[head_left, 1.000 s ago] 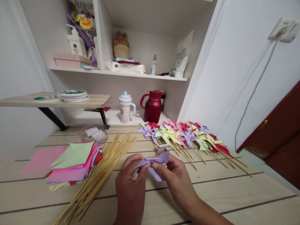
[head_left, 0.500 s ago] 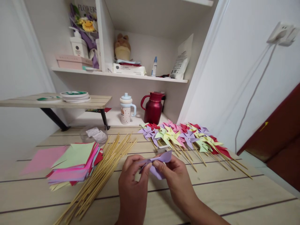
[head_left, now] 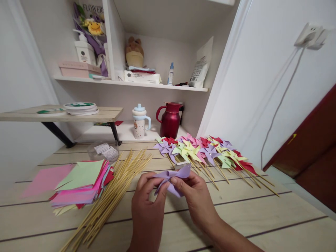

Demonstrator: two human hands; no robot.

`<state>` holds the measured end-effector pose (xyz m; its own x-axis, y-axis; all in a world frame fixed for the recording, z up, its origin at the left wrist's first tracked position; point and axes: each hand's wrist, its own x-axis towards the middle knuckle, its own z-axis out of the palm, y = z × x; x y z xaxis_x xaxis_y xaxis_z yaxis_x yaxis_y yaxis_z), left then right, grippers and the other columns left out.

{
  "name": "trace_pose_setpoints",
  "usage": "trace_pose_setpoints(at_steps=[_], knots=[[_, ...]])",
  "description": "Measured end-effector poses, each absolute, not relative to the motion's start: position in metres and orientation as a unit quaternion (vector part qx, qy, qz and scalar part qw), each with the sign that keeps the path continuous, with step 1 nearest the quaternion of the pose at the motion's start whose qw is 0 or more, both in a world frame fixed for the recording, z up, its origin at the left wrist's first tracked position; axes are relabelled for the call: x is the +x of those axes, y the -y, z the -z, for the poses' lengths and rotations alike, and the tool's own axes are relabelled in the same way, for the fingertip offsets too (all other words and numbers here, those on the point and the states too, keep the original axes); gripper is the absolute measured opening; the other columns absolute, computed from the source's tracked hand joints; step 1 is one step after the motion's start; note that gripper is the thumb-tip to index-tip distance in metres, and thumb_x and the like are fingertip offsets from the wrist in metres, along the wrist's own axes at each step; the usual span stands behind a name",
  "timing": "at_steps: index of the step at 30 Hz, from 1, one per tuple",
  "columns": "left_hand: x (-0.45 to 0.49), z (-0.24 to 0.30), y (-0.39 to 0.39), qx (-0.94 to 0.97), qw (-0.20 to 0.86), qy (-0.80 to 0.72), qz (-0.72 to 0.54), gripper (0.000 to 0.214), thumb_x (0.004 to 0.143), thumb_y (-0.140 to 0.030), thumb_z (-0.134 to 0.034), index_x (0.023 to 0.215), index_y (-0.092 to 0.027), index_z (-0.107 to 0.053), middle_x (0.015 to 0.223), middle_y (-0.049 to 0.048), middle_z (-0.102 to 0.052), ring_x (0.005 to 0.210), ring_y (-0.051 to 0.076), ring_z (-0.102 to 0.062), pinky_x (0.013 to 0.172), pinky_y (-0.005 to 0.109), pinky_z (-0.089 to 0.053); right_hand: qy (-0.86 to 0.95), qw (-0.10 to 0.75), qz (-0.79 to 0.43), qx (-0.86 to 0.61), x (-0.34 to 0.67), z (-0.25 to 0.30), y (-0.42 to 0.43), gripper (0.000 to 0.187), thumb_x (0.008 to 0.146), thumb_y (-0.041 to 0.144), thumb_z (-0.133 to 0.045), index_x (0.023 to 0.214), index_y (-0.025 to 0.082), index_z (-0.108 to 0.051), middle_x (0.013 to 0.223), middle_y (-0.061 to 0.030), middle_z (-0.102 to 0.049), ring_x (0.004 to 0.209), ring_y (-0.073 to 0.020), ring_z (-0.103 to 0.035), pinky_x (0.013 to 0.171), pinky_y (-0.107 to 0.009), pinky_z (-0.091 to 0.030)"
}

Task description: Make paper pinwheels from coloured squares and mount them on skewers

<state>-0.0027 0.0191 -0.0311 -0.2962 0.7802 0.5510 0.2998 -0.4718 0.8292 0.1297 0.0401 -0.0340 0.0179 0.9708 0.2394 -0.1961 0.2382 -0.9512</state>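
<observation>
Both my hands hold a purple paper piece [head_left: 175,175], folded with its corners bent inward, just above the wooden table [head_left: 262,213]. My left hand [head_left: 147,206] pinches its left side with thumb and fingers closed. My right hand [head_left: 194,197] pinches its middle and right side. A bundle of bamboo sticks [head_left: 115,192] lies to the left of my hands. Left of the sticks sits a stack of coloured paper squares [head_left: 78,182]. Behind my hands lies a row of finished paper pinwheels [head_left: 204,152] on sticks.
A red jug [head_left: 170,119] and a spouted cup [head_left: 139,122] stand at the back by the wall. A clear container [head_left: 105,150] sits behind the paper stack. A small raised shelf [head_left: 63,113] holds tape rolls at left. Wall shelves above carry bottles and boxes.
My hands have shifted slightly and kept folding the purple paper; its flaps sit a little higher and flatter. The view moved a little.
</observation>
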Motion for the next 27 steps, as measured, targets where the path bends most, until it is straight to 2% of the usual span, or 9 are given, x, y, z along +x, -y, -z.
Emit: trace_pose_setpoints(at_steps=[5,11,18,23,27], knots=[[-0.004,0.025,-0.018,0.564,0.197,-0.481,-0.641,0.009,0.079,-0.026,-0.071,0.072,-0.021,-0.072,0.084,0.0029,-0.068,0.082,0.017,-0.064,0.076,0.028,-0.051,0.573,0.588,-0.401,-0.405,0.131,0.031,-0.036,0.016,0.08,0.035,-0.073,0.081,0.019,-0.07,0.072,-0.0007,-0.064,0.063,-0.0151,-0.054,0.057,-0.027,-0.044],[-0.003,0.024,-0.013,0.602,0.121,-0.437,-0.657,0.006,0.08,-0.017,-0.069,0.077,-0.022,-0.068,0.084,-0.0004,-0.064,0.08,0.013,-0.064,0.072,0.021,-0.052,0.698,0.588,-0.212,-0.351,0.137,0.014,-0.03,0.004,0.087,0.023,-0.065,0.083,0.023,-0.067,0.081,-0.0033,-0.065,0.081,-0.0205,-0.06,0.073,-0.035,-0.046],[-0.018,0.02,-0.007,0.717,-0.089,-0.356,-0.593,0.023,0.079,-0.007,-0.061,0.094,-0.023,-0.068,0.088,0.0018,-0.065,0.079,0.015,-0.065,0.072,0.025,-0.054,0.727,0.628,-0.162,-0.228,0.144,0.009,-0.028,0.023,0.087,0.011,-0.063,0.101,0.029,-0.066,0.088,-0.0037,-0.072,0.091,-0.0238,-0.065,0.089,-0.046,-0.047],[-0.028,0.019,-0.005,0.747,-0.141,-0.326,-0.562,0.027,0.079,-0.008,-0.062,0.101,-0.024,-0.066,0.088,0.0038,-0.066,0.082,0.018,-0.064,0.074,0.03,-0.054,0.741,0.625,-0.14,-0.202,0.149,0.003,-0.026,0.026,0.089,0.015,-0.065,0.109,0.031,-0.064,0.085,-0.0028,-0.074,0.09,-0.0242,-0.066,0.093,-0.05,-0.046],[-0.032,0.017,-0.004,0.757,-0.159,-0.309,-0.553,0.028,0.078,-0.007,-0.063,0.102,-0.022,-0.067,0.087,0.0047,-0.067,0.083,0.019,-0.063,0.076,0.032,-0.054,0.762,0.604,-0.121,-0.199,0.151,-0.002,-0.026,0.019,0.088,0.017,-0.065,0.103,0.029,-0.068,0.083,-0.0032,-0.075,0.086,-0.024,-0.067,0.091,-0.049,-0.047]])
